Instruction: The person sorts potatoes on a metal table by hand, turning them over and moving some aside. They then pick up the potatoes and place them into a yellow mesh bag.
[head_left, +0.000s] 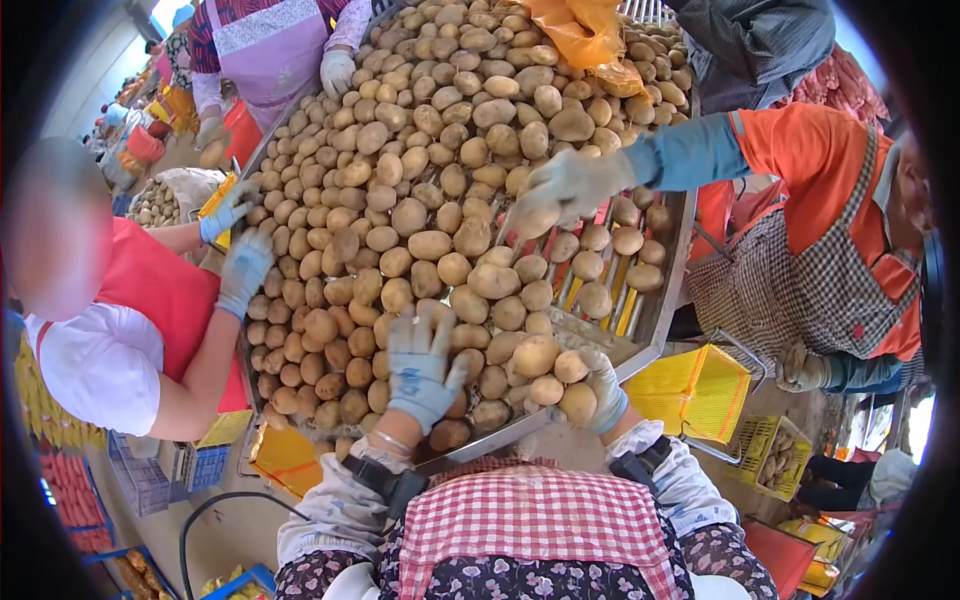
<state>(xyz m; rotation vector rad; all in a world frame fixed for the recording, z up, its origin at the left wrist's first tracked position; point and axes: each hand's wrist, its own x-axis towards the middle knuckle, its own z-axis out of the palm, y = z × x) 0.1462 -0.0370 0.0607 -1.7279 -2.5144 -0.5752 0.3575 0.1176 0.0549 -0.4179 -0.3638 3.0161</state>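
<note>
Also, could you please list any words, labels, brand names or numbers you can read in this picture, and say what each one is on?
No readable text anywhere in this view.
The left hand glove has faint marks, too blurred to read.
The right hand, potatoes, sorting tray, yellow crates and the co-workers' aprons show no lettering.

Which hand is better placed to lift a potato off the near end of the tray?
Probably the right hand: it already cups potatoes at the near rim of the sorting tray. The left hand lies flat, fingers spread, on the pile and grips nothing.
</note>
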